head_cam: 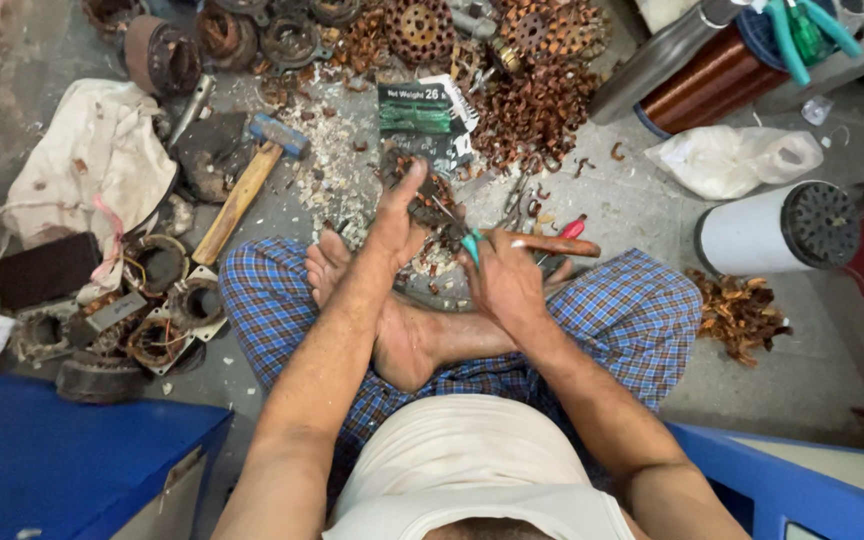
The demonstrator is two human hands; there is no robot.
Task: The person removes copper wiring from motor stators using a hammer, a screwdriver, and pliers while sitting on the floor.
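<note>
Copper-wound stator (422,200) is clamped in the left hand (397,215); right hand (502,280), at four o'clock, grips teal-handled pliers (469,243) — a slip could jab the thumb.

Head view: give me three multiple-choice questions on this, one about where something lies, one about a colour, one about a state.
1. Where does the hammer lie?
A. left of the person's knees
B. on the white cylinder
C. on the blue box

2. What colour are the handles of the tool in the right hand?
A. yellow
B. teal
C. black

3. What is the left hand doing?
A. hanging free
B. gripping a rusty part
C. resting on a knee

A: it lies on the floor beside the cloth.
B: teal shows at the fingers.
B: thumb presses the part.
</note>
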